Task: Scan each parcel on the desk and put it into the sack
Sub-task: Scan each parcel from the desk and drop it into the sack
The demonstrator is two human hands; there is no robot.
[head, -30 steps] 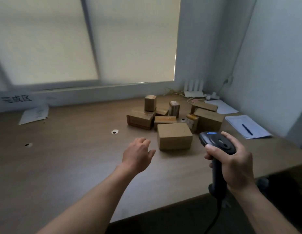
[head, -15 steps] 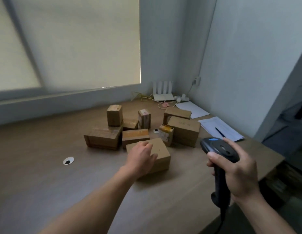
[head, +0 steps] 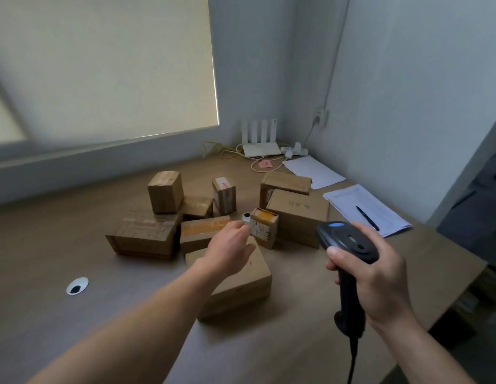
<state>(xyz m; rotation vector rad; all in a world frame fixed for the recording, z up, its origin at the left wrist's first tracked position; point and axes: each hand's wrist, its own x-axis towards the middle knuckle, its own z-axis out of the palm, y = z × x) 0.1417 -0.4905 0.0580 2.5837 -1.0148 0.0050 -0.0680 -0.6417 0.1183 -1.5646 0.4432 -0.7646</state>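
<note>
Judging by how things lie, the task is at its very start. 9 parcels [head: 198, 207] sit clustered on the worktop [head: 61, 239], none of them gripped. The sack is out of view, so I cannot tell whether anything is in it yet.

The left hand [head: 230, 250] hovers over the far edge of the nearest parcel [head: 241, 286], fingers loosely extended and holding nothing. Whether it touches the lid I cannot tell. The right hand [head: 379, 281] is wrapped round the handle of the scanner [head: 349, 242], whose head points toward the pile. I judge the step in hand to be taking up this 1st box, with scanning and bagging of all 9 left to do.

Every parcel is a matte brown cardboard cuboid with crisp edges. The nearest is low and broad with a plain top. The wide flat parcel [head: 144, 236] on the left carries faint reddish print, and an upright, nearly cubic box [head: 165, 192] stands at its back edge. A small parcel [head: 264, 227] has glossy yellow tape on top and a printed label on its side.

The scanner is hard black plastic, pistol-shaped, with a blue button on top and a cable hanging below. The worktop looks like smooth wood-grain laminate, pierced by a round grommet [head: 77, 286].
</note>
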